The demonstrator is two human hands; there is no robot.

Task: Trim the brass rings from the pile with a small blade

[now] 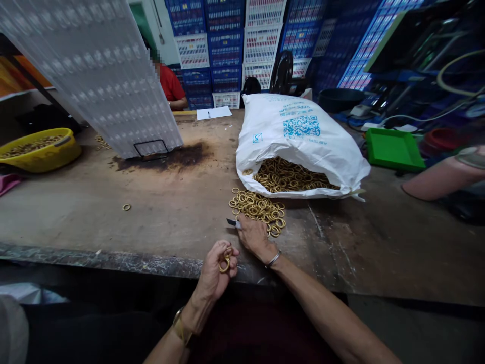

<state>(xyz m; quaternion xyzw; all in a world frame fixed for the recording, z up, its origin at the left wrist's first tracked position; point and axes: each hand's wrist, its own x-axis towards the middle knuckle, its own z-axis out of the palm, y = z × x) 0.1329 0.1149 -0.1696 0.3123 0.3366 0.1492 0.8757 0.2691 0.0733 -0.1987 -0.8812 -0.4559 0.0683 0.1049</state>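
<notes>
My left hand [217, 268] is curled shut around a few brass-coloured rings [224, 265] just past the table's front edge. My right hand [255, 236] grips a small knife [233, 223], its dark blade pointing left out of the fingers. Those fingers touch the near side of a loose pile of rings [257, 205]; whether they also hold a ring is hidden. Behind the pile lies a white woven sack [299, 124] with its mouth toward me and many more rings [291, 174] inside. A single ring [126, 207] lies apart on the left.
A yellow basin [41, 151] of rings stands at the far left of the wooden table [178, 207]. A tall translucent panel stack [113, 76] rises beside it. A green tray [394, 149] sits right. Across the table is a person in red [170, 83], before stacked crates [225, 45].
</notes>
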